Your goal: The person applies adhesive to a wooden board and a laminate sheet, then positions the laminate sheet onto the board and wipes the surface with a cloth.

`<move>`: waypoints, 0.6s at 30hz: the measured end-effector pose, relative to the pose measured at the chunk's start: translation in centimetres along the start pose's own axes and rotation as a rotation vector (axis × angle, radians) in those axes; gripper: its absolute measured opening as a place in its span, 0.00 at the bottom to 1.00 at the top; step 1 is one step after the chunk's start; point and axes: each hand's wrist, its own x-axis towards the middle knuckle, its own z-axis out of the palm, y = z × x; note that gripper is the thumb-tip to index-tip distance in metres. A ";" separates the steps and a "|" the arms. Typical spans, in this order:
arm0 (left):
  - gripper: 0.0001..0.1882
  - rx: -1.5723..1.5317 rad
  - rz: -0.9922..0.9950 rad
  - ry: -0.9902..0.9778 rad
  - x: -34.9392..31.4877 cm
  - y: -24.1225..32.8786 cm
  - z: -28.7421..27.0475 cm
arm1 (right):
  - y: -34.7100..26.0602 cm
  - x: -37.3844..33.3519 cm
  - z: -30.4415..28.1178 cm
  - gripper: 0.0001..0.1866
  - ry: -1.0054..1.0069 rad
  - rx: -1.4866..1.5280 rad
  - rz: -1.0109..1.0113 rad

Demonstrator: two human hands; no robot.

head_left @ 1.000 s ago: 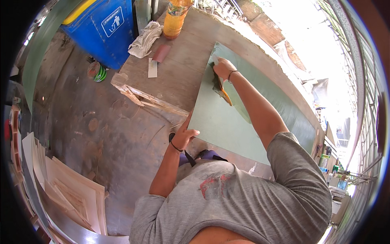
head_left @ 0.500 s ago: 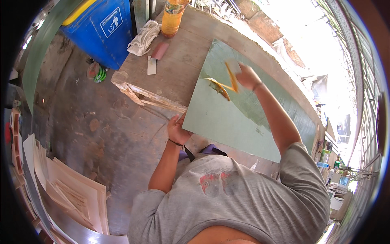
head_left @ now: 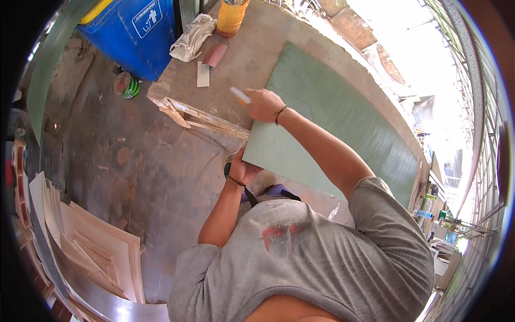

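A pale green sheet (head_left: 292, 147) lies across the workbench, its near edge jutting toward my body. A darker, glossy film with streaks covers its far part (head_left: 343, 99); the nearer part is lighter and matte. My right hand (head_left: 265, 105) is closed around a white flat spreader (head_left: 240, 95), some yellow showing beside the fingers. That hand is at the sheet's left edge, with the spreader's tip out over bare bench top. At the sheet's near left corner, my left hand (head_left: 245, 170) grips the edge, its fingers partly hidden.
On the bench (head_left: 236, 67) are an orange-yellow bottle (head_left: 232, 19), a crumpled white cloth (head_left: 193, 38), a reddish curled piece (head_left: 215, 55) and a white card (head_left: 203, 74). A blue bin (head_left: 129, 45) and a green-striped tub (head_left: 126, 86) stand left. Boards (head_left: 102, 247) lean at lower left.
My right hand has swept left across the sheet with the spreader. The yellow puddle and trailing strand no longer show on the sheet. My left hand has shifted slightly along the corner.
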 end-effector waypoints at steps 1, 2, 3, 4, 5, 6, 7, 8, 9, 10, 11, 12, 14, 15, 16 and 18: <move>0.22 -0.019 0.003 -0.016 0.2 0.0 -0.4 | -1.7 -0.7 -0.7 0.17 -0.025 0.005 -0.024; 0.22 -0.037 0.003 -0.029 0.2 0.0 -1.0 | -2.3 -1.5 -2.0 0.19 -0.017 0.078 -0.008; 0.22 -0.055 0.008 -0.040 0.1 0.1 -1.7 | -2.3 -2.7 -3.6 0.21 -0.012 0.152 0.005; 0.22 -0.055 0.016 -0.025 0.1 0.1 -2.0 | -1.5 -3.7 -4.9 0.23 -0.010 0.218 0.013; 0.22 -0.061 0.029 -0.008 0.0 0.1 -2.3 | -0.2 -4.8 -5.9 0.23 0.023 0.255 0.072; 0.22 -0.064 0.042 0.007 0.1 0.1 -2.7 | 1.6 -6.0 -7.3 0.24 0.060 0.291 0.130; 0.22 -0.092 0.050 -0.019 0.1 -0.1 -3.3 | 4.7 -6.9 -7.7 0.23 0.059 0.271 0.136; 0.22 -0.119 0.052 -0.046 0.3 -0.5 -4.0 | 8.1 -7.7 -7.3 0.23 0.062 0.251 0.146; 0.22 -0.147 0.048 -0.070 0.2 -0.8 -4.4 | 10.5 -9.0 -6.7 0.23 0.057 0.169 0.190; 0.22 -0.147 0.056 -0.064 -0.1 -0.9 -4.6 | 11.9 -10.2 -5.7 0.23 0.052 0.089 0.232; 0.21 -0.146 0.063 -0.060 -0.4 -1.0 -4.9 | 12.0 -10.7 -4.4 0.24 0.038 0.065 0.312; 0.21 -0.151 0.070 -0.053 -0.9 -1.3 -5.2 | 11.6 -11.1 -3.0 0.25 0.018 0.038 0.395; 0.21 -0.171 0.068 -0.005 -2.2 -1.3 -5.3 | 12.0 -11.6 0.0 0.26 0.044 -0.082 0.386; 0.20 -0.182 0.072 0.023 -2.9 -1.4 -5.5 | 11.8 -11.1 0.8 0.27 0.063 -0.085 0.346; 0.21 -0.156 0.078 0.016 -3.1 -1.6 -6.1 | 11.3 -10.3 1.7 0.27 0.083 -0.089 0.305; 0.21 -0.104 0.089 -0.001 -2.7 -1.6 -7.4 | 9.4 -9.3 3.2 0.28 0.062 -0.100 0.241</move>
